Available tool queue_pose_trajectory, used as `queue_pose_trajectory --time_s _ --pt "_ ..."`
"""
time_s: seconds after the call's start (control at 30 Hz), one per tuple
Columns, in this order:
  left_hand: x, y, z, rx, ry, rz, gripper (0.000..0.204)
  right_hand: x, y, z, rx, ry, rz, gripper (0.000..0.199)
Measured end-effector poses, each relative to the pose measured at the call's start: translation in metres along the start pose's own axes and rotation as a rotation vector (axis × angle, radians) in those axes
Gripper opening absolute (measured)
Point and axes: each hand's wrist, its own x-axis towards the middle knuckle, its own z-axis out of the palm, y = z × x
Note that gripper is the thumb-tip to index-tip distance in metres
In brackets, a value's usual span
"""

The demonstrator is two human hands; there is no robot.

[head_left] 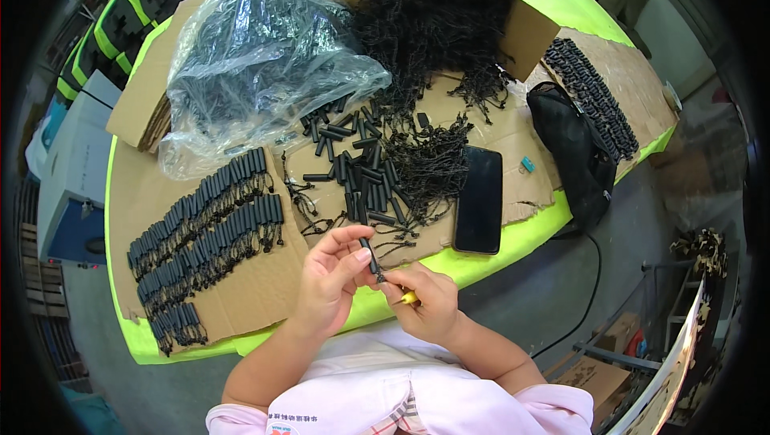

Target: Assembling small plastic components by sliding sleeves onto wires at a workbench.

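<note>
Close to my body, my left hand [327, 281] pinches a short black tube [370, 255] between thumb and fingers. At its lower end, my right hand [429, 302] is closed around a small tool with a yellow handle [410, 297], its fingertips meeting dark cord at the tube. Whether the tool's tip is inside the tube cannot be seen. Just beyond my hands lies a loose heap of black tubes [373, 182], beside a tangle of knotted black cords [429, 154]. On the left, tubes with cords attached [212, 222] lie in slanting rows on cardboard.
A black phone [479, 202] lies right of the cords, near a small teal object [527, 164] and a black bag [569, 150]. Behind stand a clear plastic bag [257, 58] and a carton [531, 30] full of black cords. More dark pieces [589, 98] line the far right.
</note>
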Motion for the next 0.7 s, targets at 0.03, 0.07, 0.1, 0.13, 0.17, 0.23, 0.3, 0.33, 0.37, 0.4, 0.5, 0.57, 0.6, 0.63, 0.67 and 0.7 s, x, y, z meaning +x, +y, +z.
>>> queue_pose_trajectory --time_s 0.03,0.07,0.1,0.13,0.17,0.23,0.3,0.33,0.37,0.4,0.5,0.57,0.6,0.63,0.67,0.7 --pt "-0.003 -0.002 0.000 -0.053 0.011 0.001 0.026 0.000 -0.001 0.001 -0.025 0.009 -0.039 0.021" --pt "-0.006 -0.003 0.000 -0.105 0.023 0.002 0.027 0.000 -0.001 0.002 -0.050 0.019 -0.079 0.021" --pt "-0.006 -0.003 -0.001 -0.108 0.022 0.002 0.027 0.000 -0.002 0.002 -0.052 0.017 -0.079 0.021" --pt "-0.007 -0.004 -0.001 -0.115 0.024 0.027 0.027 -0.001 -0.002 0.002 -0.077 0.015 -0.118 0.020" --pt "-0.008 -0.004 -0.001 -0.121 0.026 0.052 0.027 -0.001 -0.003 0.002 -0.101 0.014 -0.158 0.020" --pt "-0.009 -0.005 -0.002 -0.093 0.021 0.077 0.027 -0.003 -0.005 0.003 -0.086 -0.003 -0.116 0.020" --pt "-0.011 -0.007 -0.002 -0.064 0.017 0.101 0.027 -0.003 -0.006 0.001 -0.070 -0.019 -0.073 0.021" --pt "-0.011 -0.008 -0.003 -0.009 0.015 0.146 0.027 -0.002 -0.007 0.000 -0.038 -0.049 -0.019 0.020" --pt "-0.012 -0.009 -0.003 0.046 0.013 0.191 0.027 -0.001 -0.008 -0.001 -0.005 -0.079 0.036 0.020" --pt "-0.013 -0.012 -0.004 0.046 0.014 0.191 0.027 -0.001 -0.007 -0.001 -0.005 -0.079 0.036 0.020" --pt "-0.016 -0.017 -0.005 0.238 0.019 0.328 0.027 -0.002 -0.005 -0.003 0.077 -0.127 0.112 0.014" --pt "-0.018 -0.019 -0.004 0.303 0.020 0.375 0.027 -0.002 -0.004 -0.006 0.289 -0.253 0.454 0.008" --pt "-0.017 -0.020 -0.004 0.303 0.018 0.373 0.027 -0.004 -0.004 -0.003 0.289 -0.251 0.455 0.008" --pt "-0.015 -0.021 -0.005 0.305 0.031 0.367 0.028 -0.007 -0.003 0.002 0.304 -0.179 0.429 0.006" --pt "-0.014 -0.022 -0.005 0.308 0.043 0.361 0.028 -0.009 -0.002 0.007 0.319 -0.107 0.402 0.006" --pt "-0.013 -0.022 -0.005 0.308 0.045 0.361 0.028 -0.009 -0.001 0.009 0.320 -0.108 0.403 0.006"
